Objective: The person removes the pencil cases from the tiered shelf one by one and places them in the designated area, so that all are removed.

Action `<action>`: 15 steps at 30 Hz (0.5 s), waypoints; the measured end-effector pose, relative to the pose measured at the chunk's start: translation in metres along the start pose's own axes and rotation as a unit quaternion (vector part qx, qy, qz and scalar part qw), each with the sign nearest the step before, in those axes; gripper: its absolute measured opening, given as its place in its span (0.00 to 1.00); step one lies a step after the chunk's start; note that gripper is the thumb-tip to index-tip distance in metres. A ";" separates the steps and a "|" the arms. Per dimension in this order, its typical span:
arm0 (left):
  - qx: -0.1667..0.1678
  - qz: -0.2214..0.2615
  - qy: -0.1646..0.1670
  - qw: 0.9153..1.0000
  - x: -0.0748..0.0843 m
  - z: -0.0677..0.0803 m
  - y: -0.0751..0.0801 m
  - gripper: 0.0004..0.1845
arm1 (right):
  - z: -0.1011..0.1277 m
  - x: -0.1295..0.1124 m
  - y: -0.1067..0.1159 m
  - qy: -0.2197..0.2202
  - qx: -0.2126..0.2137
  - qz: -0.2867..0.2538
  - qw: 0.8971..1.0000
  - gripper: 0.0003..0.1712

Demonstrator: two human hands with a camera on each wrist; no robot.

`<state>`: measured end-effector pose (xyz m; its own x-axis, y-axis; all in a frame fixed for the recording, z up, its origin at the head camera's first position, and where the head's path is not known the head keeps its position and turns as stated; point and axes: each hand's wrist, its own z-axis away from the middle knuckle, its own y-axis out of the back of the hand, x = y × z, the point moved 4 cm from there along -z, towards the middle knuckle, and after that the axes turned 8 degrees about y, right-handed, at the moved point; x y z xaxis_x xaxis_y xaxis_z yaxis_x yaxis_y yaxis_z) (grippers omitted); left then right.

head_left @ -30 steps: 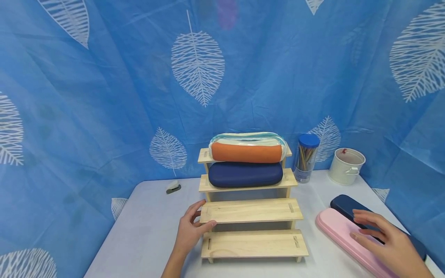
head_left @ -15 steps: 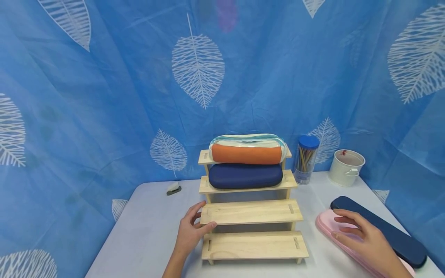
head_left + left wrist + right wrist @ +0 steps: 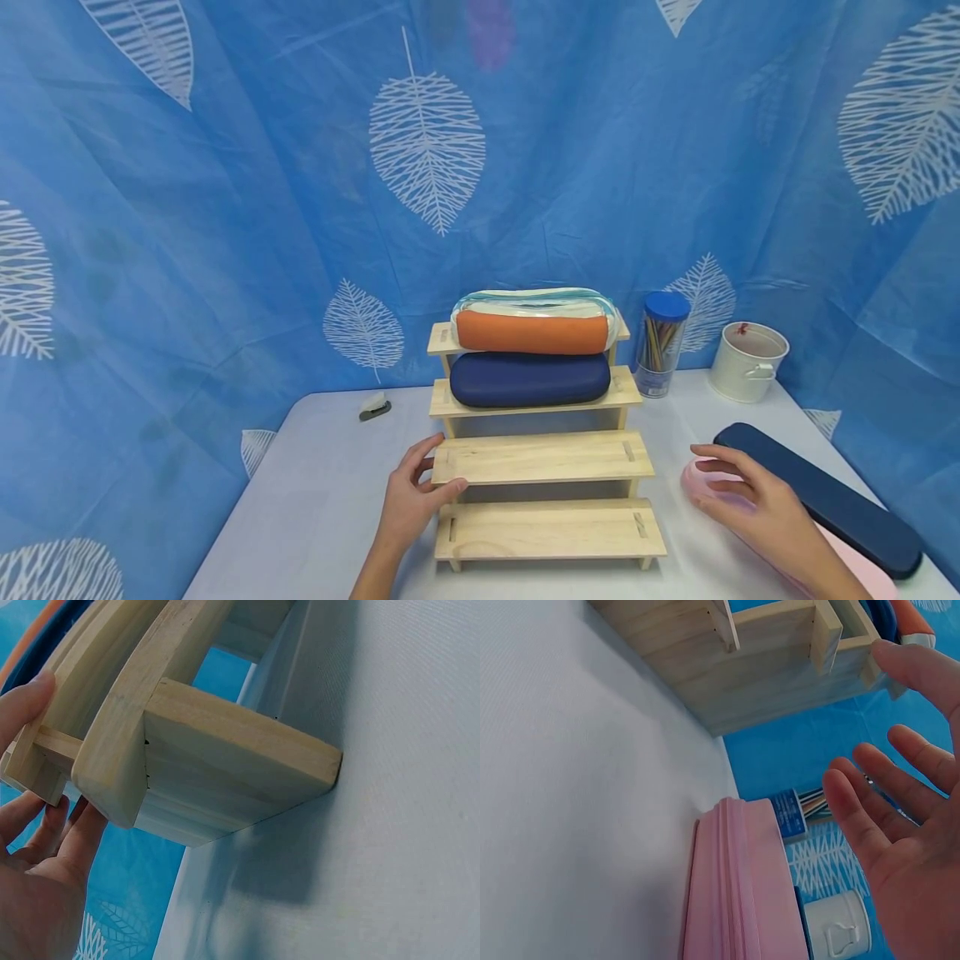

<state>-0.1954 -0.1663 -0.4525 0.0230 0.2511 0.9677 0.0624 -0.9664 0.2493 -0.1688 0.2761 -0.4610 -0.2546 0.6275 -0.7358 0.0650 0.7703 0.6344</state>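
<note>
Fingers of the right hand (image 3: 757, 508) spread wide above the pink pencil case (image 3: 701, 483); they should close squarely on its long edges. At nine o'clock, the left hand (image 3: 408, 500) grips the wooden tiered shelf (image 3: 543, 458).

Pink case (image 3: 705, 483) beside a navy case (image 3: 817, 496); pale wooden rack (image 3: 543, 458) bearing orange pouch (image 3: 531, 331); blue curtain (image 3: 225, 208), white-leaf patterned.

No readable text, labels or numbers anywhere.
</note>
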 end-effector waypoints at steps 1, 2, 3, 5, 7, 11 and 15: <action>0.000 0.001 0.000 1.000 0.000 0.000 0.000 0.39 | -0.001 -0.001 -0.001 0.004 0.001 0.001 1.000 0.34; -0.001 0.002 0.000 1.000 0.000 0.000 0.000 0.39 | -0.003 -0.001 -0.002 0.008 0.003 0.002 1.000 0.33; -0.002 0.004 -0.001 1.000 -0.001 0.000 0.000 0.39 | -0.004 -0.002 -0.003 0.011 0.003 0.002 1.000 0.33; -0.005 0.006 -0.001 1.000 -0.001 -0.001 0.000 0.39 | -0.006 -0.002 -0.005 0.018 0.004 0.001 1.000 0.33; -0.007 0.007 -0.001 1.000 0.000 0.000 0.000 0.38 | -0.008 -0.003 -0.006 0.024 0.004 0.001 1.000 0.33; -0.007 0.004 0.002 1.000 0.000 0.000 0.000 0.39 | -0.011 -0.006 -0.006 0.044 0.011 0.000 0.999 0.34; -0.003 0.001 0.006 1.000 0.000 0.000 0.000 0.39 | -0.013 -0.010 -0.008 0.066 0.017 -0.006 0.998 0.32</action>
<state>-0.1955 -0.1664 -0.4528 0.0103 0.2483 0.9686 0.0563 -0.9673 0.2473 -0.1794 0.2626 -0.4558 -0.3803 0.5991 -0.7046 0.0931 0.7828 0.6153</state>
